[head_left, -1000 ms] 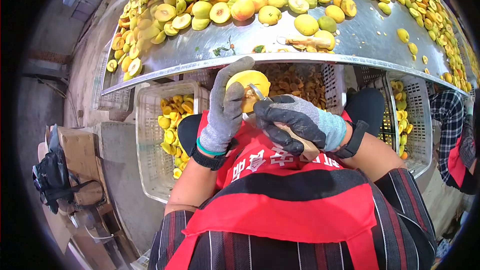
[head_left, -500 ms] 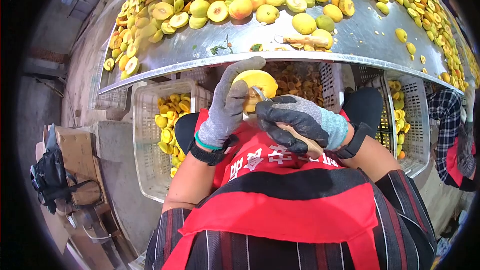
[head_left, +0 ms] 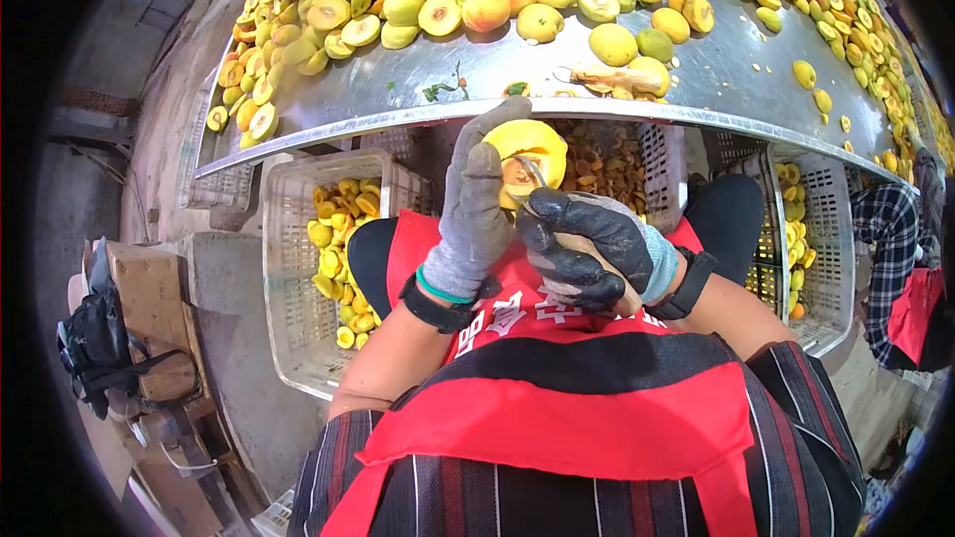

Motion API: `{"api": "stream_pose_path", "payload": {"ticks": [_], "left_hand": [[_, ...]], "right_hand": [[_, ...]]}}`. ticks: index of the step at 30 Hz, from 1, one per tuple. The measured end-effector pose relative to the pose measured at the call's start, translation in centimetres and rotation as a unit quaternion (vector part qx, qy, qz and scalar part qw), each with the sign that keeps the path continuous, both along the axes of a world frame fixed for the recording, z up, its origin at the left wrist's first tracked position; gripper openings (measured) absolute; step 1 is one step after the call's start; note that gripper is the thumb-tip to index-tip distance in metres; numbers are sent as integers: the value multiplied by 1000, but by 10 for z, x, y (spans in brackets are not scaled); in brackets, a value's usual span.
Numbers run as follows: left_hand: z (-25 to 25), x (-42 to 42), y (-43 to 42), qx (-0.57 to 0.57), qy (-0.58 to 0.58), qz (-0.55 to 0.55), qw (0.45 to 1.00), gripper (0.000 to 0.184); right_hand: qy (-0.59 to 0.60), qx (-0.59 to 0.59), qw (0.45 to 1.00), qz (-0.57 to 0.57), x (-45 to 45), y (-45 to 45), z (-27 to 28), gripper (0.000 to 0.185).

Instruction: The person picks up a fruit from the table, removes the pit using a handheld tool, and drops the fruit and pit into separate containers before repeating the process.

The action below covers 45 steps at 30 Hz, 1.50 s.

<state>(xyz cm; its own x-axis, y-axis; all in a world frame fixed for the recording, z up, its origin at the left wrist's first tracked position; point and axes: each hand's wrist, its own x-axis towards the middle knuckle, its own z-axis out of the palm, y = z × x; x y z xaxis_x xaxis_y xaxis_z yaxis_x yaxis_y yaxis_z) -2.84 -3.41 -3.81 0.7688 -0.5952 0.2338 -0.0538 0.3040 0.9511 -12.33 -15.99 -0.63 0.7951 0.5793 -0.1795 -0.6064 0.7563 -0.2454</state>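
My left hand [head_left: 475, 204], in a grey glove with dark palm, is closed around a halved yellow peach [head_left: 549, 147], its cut face turned toward my right hand. In my gloved right hand [head_left: 587, 239] is a pitting knife, its pale wooden handle [head_left: 609, 273] running across the palm. The knife's thin metal blade [head_left: 533, 173] reaches into the peach's middle, beside the brownish pit area [head_left: 517, 171]. Both hands are over my red apron [head_left: 557, 418], just in front of the table edge.
A metal table [head_left: 398, 89] bears heaped peach halves [head_left: 438, 15] and a long pale piece [head_left: 607, 77]. Below stand a crate [head_left: 284, 308] of yellow halves, brown scraps [head_left: 607, 159], and another crate [head_left: 831, 268]. Another person's plaid sleeve [head_left: 888, 239] is at right; a cardboard box [head_left: 149, 288] at left.
The peach half and both hands have shifted slightly right, and the peach has tilted so its hollowed cut face shows more. The knife blade now sits deeper in view inside it.
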Motion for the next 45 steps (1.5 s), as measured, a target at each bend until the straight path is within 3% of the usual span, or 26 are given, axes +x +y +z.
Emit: {"api": "stream_pose_path", "payload": {"ticks": [5,7,8,9,11,12,15,17,18,19,21,24,25,26,27,29,30,33,34,36,37,39,40,41,43,45], "left_hand": [[1,-12,-14,-41,72,102,991,50],[-4,-3,-5,125,-112,142,976,49],[-14,5,-7,-5,89,169,982,50],[-4,8,1,-90,277,121,949,53],[3,14,18,-100,271,84,954,49],[3,17,25,-74,258,145,952,53],[-5,35,74,-83,214,86,969,51],[7,37,107,-33,238,250,938,45],[4,47,147,237,-43,283,928,40],[0,60,179,469,-319,274,777,35],[44,71,173,540,-106,267,791,31],[53,120,158,438,-229,258,830,27],[56,132,130,351,-132,237,896,28],[49,157,111,351,-188,174,901,31],[45,175,85,385,-165,129,899,35],[25,212,27,466,-266,97,838,51],[36,207,-3,529,-350,103,766,59],[7,242,-41,520,-427,25,739,71],[3,242,-47,517,-427,21,741,71],[1,238,-55,647,-356,-4,675,71],[5,235,-53,648,-356,-4,673,71],[12,224,-43,637,-332,-49,694,66],[16,217,-35,576,-273,-72,767,60],[19,208,-28,579,-274,-71,765,60],[28,181,-15,418,-70,-75,903,64],[55,123,-10,304,33,-115,945,69]], "right_hand": [[-28,-9,999,-31,0,2,-9,31],[-38,-10,998,-42,-2,3,-10,30],[-33,-45,996,-71,-4,1,-8,29],[-29,-79,991,-100,-4,-1,-7,28],[-40,-49,994,-88,-3,-15,-14,28],[-30,-32,995,-92,-4,-19,-18,29],[17,-26,994,-103,-9,-35,-30,33],[22,-39,990,-134,-16,-43,-37,34],[28,-37,989,-137,-19,-47,-41,34],[54,-72,985,-147,-22,-49,-39,35],[58,-121,978,-158,-26,-49,-41,35],[41,-167,973,-154,-20,-46,-42,34],[28,-194,969,-149,-17,-46,-42,34],[19,-178,972,-151,-16,-46,-46,33],[17,-178,971,-156,-15,-45,-50,33],[3,-221,962,-162,-14,-46,-53,33],[0,-221,962,-162,-14,-48,-52,33],[-26,-268,945,-184,-15,-52,-49,32],[-23,-270,944,-187,-16,-54,-50,32],[-10,-249,952,-178,-16,-57,-51,32],[-4,-237,956,-173,-16,-57,-51,32],[-28,-265,948,-174,-14,-57,-51,32],[-53,-295,938,-174,-12,-57,-51,31],[-54,-292,939,-175,-9,-58,-49,31],[-52,-306,933,-181,-1,-58,-39,28],[39,-241,948,-205,12,-57,-38,21]]}}
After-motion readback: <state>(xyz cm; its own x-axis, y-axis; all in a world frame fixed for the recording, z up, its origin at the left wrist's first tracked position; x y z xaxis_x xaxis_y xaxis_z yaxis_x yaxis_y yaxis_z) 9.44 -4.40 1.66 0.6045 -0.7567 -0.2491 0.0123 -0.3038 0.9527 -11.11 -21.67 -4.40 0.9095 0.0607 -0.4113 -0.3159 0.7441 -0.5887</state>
